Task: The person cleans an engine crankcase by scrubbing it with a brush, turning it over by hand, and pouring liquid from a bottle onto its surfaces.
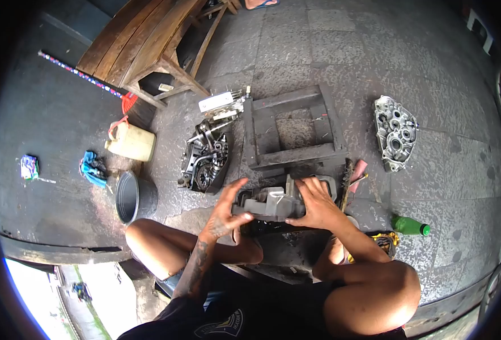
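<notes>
A grey metal engine casing (pixel 270 208) is held low in front of me, between my bent knees. My left hand (pixel 224 214) curves around its left end, thumb on the near side and forefinger on the far side. My right hand (pixel 317 204) grips the right part, fingers over the top and thumb along the near edge. The underside of the casing is hidden. Just beyond it stands a dark wooden frame stand (pixel 296 156). Left of the stand lies an opened engine half with gears and shafts (pixel 205 164).
Another bare crankcase half (pixel 396 133) lies on the tiles at right, with a green bottle (pixel 409 225) nearer me. On the left are a dark bucket (pixel 128 198), a yellowish jerrycan (pixel 131 140) and a blue cloth (pixel 93 169). A wooden bench (pixel 143 34) stands far left.
</notes>
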Demonstrator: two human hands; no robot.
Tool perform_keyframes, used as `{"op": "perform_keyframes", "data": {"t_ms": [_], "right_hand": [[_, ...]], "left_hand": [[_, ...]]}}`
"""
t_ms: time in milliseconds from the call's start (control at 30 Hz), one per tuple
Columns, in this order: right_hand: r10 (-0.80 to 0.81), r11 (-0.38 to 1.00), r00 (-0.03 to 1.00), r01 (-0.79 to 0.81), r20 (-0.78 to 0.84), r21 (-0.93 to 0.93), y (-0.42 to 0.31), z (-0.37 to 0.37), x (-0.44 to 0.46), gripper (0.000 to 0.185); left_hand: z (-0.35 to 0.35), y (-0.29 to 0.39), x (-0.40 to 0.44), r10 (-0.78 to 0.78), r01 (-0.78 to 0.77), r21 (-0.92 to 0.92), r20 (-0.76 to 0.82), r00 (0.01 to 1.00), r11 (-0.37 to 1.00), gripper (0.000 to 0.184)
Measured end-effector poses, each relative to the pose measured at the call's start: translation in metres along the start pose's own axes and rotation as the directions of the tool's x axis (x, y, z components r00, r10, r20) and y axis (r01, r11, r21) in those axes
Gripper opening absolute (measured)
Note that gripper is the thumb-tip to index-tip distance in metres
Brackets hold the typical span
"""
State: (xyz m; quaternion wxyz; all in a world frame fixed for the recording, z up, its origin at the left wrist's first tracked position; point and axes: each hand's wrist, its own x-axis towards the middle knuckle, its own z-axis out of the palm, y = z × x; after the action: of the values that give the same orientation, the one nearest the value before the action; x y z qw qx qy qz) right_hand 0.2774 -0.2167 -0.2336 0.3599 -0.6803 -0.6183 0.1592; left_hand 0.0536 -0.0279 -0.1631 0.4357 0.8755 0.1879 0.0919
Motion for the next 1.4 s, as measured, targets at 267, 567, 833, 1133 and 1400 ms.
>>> {"op": "perform_keyframes", "data": {"t_ms": [267,567,833,1133,1400], "right_hand": [[0.049,0.996,0.973,-0.032,-0.226,0.079,0.019,-0.027,-0.046,0.091],[0.419,0.731,0.108,-0.628,-0.901,0.265,0.006,0.029,-0.234,0.043],[0.491,0.515,-0.144,-0.747,-0.859,0.42,0.086,0.032,-0.27,0.07],[0.619,0.733,0.143,-0.458,-0.773,0.502,0.173,0.004,-0.288,0.07],[0.518,0.82,0.798,-0.566,-0.307,-0.089,-0.013,-0.155,-0.17,0.067]], "left_hand": [[0.002,-0.009,0.021,-0.05,0.005,0.137,0.327,0.944,0.991,0.097],[0.005,-0.016,0.036,0.094,-0.171,0.205,0.339,0.936,0.964,0.092],[0.005,-0.007,0.051,-0.029,0.138,-0.198,0.474,0.88,0.97,0.094],[0.008,-0.03,0.048,0.006,0.095,-0.202,0.451,0.892,0.975,0.091],[0.02,-0.026,0.052,-0.002,0.078,-0.273,0.269,0.963,0.959,0.067]]}}
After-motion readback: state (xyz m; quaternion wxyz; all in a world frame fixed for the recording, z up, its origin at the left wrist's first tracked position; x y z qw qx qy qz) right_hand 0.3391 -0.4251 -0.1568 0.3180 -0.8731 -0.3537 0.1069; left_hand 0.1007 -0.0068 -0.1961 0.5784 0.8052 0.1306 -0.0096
